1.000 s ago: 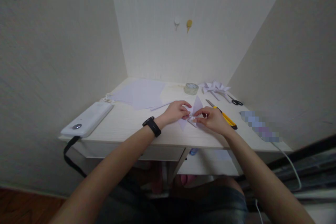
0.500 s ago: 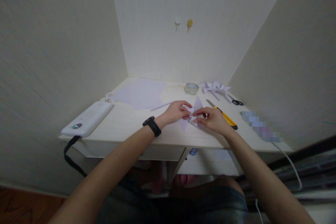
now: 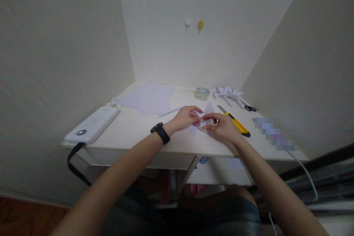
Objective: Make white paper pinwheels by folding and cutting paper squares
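Observation:
A pale lilac folded paper piece [image 3: 209, 108] with pointed ends lies on the white desk [image 3: 129, 129], between my hands. My left hand [image 3: 188, 116], with a black watch at the wrist, pinches it near its middle from the left. From the right, the thumb and forefinger of my right hand [image 3: 219, 124] close on the same spot, so the fingertips of both hands almost meet. Fingers hide the paper's centre. Just beyond my right hand rests a yellow and black utility knife [image 3: 235, 120], its blade pointing away to the left.
Lilac sheets [image 3: 155, 97] and a thin paper roll [image 3: 170, 111] lie at the back left. A tape roll [image 3: 201, 93], a folded paper pinwheel-like shape [image 3: 226, 91] and black scissors [image 3: 249, 108] sit behind. A white device [image 3: 92, 125] with a black strap occupies the left edge.
Both hands stay at the same place on the folded paper. Only the fingers of my right hand shift very slightly at its centre.

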{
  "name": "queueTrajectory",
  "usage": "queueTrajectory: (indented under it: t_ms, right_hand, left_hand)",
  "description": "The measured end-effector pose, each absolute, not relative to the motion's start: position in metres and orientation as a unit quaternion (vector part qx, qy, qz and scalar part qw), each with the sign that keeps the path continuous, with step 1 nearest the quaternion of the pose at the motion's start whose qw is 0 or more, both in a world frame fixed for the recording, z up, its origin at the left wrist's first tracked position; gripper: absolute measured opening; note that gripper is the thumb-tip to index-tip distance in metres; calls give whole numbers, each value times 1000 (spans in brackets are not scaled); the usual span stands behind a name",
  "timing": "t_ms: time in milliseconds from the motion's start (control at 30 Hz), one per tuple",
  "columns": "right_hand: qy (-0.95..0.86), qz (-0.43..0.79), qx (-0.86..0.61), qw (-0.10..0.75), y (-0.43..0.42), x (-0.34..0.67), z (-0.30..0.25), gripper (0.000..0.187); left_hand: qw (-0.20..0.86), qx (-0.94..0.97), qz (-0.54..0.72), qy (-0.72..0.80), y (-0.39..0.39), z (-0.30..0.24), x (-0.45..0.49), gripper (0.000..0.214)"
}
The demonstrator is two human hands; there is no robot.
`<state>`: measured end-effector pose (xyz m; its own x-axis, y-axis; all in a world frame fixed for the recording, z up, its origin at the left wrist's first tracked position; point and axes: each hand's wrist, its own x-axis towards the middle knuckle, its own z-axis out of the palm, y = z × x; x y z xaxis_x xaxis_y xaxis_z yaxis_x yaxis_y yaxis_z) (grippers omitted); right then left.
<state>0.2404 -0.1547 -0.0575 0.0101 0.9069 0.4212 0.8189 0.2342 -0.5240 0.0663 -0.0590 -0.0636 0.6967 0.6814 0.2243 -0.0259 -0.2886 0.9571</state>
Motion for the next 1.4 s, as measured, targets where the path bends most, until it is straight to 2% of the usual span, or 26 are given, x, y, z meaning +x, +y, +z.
queueTrajectory:
  t_ms: [367, 533, 1133, 1400]
  right_hand:
    - [-633, 90, -627, 445, -153, 230, -67, 39]
    - [-635, 90, -617, 457, -154, 229, -69, 37]
    - [-618, 147, -605, 479, -151, 231, -71, 42]
    - [-620, 154, -603, 478, -151, 233, -72, 40]
  left_hand:
    - [586, 693, 340, 246, -61, -65, 69, 30]
    - [593, 685, 341, 252, -64, -63, 68, 31]
    - [371, 817, 358, 258, -60, -65, 64, 34]
    - [363, 817, 372, 251, -62, -65, 64, 41]
